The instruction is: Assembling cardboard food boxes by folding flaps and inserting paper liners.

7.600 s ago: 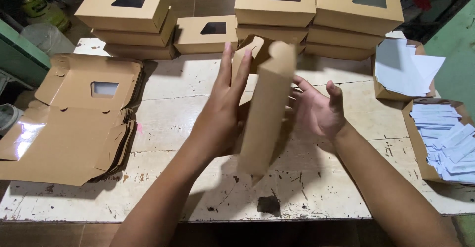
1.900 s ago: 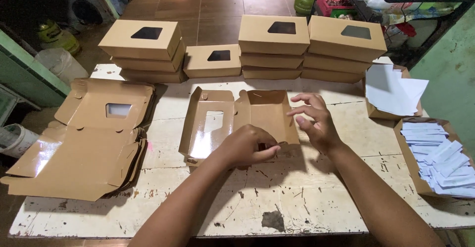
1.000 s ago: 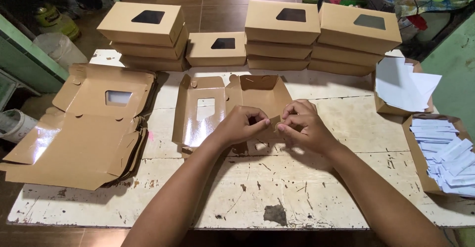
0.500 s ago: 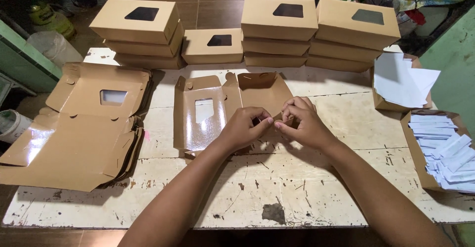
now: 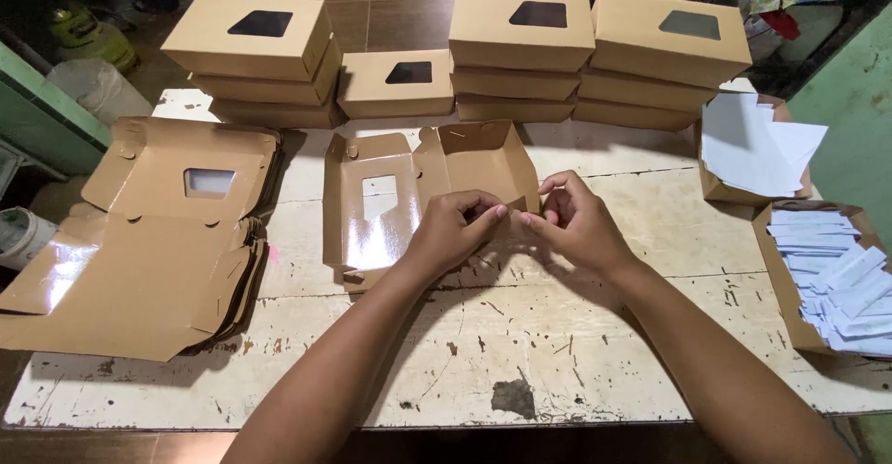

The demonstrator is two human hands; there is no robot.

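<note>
**Two hands pinch the near corner of a half-folded window box**

The left hand (image 5: 457, 232) and the right hand (image 5: 578, 227) meet at the centre of the desk (image 5: 595, 352), fingertips almost touching, both pinched on the near edge of a brown cardboard box (image 5: 437, 185) that lies open in front of them. Which flap each finger holds is hidden behind the knuckles (the thumbs cover the joint). The box sits just beyond the hands, toward 12 o'clock; its glossy inner lid with the cut-out window lies flat at 10 o'clock from the hands, and the tray side stands partly raised at 12.

To do this fold well, I judge that the tab should be kept square to the wall and pressed along the crease line, with one hand steadying the wall while the other seats the tab; forcing it at an angle would likely buckle the thin card.

At 9 o'clock lies a stack of flat unfolded blanks (image 5: 139, 250). Along the far edge, from 11 to 1 o'clock, stand piles of finished boxes (image 5: 520, 46) with dark windows. At 2 o'clock an open carton holds white paper sheets (image 5: 757, 143), and at 3 o'clock another carton holds small white slips (image 5: 836, 278).
</note>
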